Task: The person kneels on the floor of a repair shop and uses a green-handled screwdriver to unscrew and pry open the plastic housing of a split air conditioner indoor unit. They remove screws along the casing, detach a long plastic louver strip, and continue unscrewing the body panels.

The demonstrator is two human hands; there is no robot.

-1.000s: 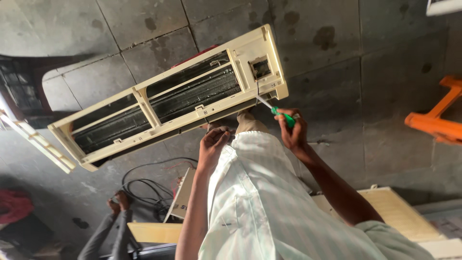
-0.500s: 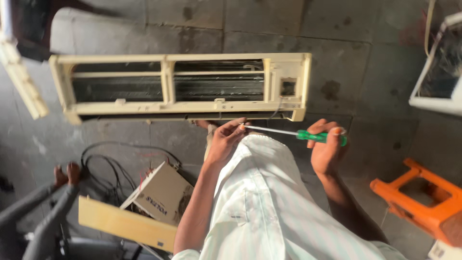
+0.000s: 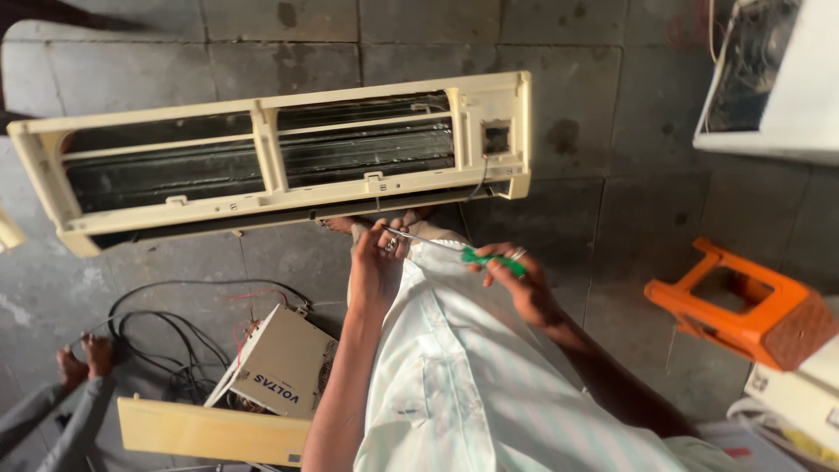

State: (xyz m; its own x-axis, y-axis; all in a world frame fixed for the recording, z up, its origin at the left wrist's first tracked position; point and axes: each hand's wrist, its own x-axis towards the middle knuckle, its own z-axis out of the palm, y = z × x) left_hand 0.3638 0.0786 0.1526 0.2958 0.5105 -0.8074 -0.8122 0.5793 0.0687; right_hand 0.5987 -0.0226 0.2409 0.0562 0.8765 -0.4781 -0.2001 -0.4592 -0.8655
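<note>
- Your right hand (image 3: 524, 284) is curled around the green handle of the screwdriver (image 3: 454, 252), which lies nearly level just below frame centre, handle toward 3 o'clock and tip toward 9 o'clock.
- Your left hand (image 3: 377, 267) has its fingertips drawn together at the tip end of the shaft, pinching there; whether a screw sits between them is too small to tell.
- Judge the screwdriver as light and stiff: a thin steel shaft that will not flex, and a ribbed-looking plastic handle that should give decent grip. Keep the handle in your palm for turning force; the bare shaft is smooth and likely slippery, so use it only for guiding.
- The AC unit (image 3: 271, 166) lies on the floor at 11 o'clock from your hands, cover off, dark fins exposed behind cream cross-bars.
- Expect the AC unit to be bulky and moderately heavy, its plastic frame somewhat brittle. The fins look thin and easily bent, so keep your fingers off them; take hold at the solid end blocks or the long lower rail.
- The small square opening (image 3: 495, 138) at its right end sits at 12 o'clock from the screwdriver, near it but not touching.
- Cables (image 3: 166, 336) coil at 8 o'clock beside a tilted cream box (image 3: 284, 367), with a long cream panel (image 3: 210, 433) lying below it.
- An orange stool (image 3: 743, 306) stands well apart at 3 o'clock.
- Another person's bare feet (image 3: 83, 354) show at the 8 o'clock edge.
</note>
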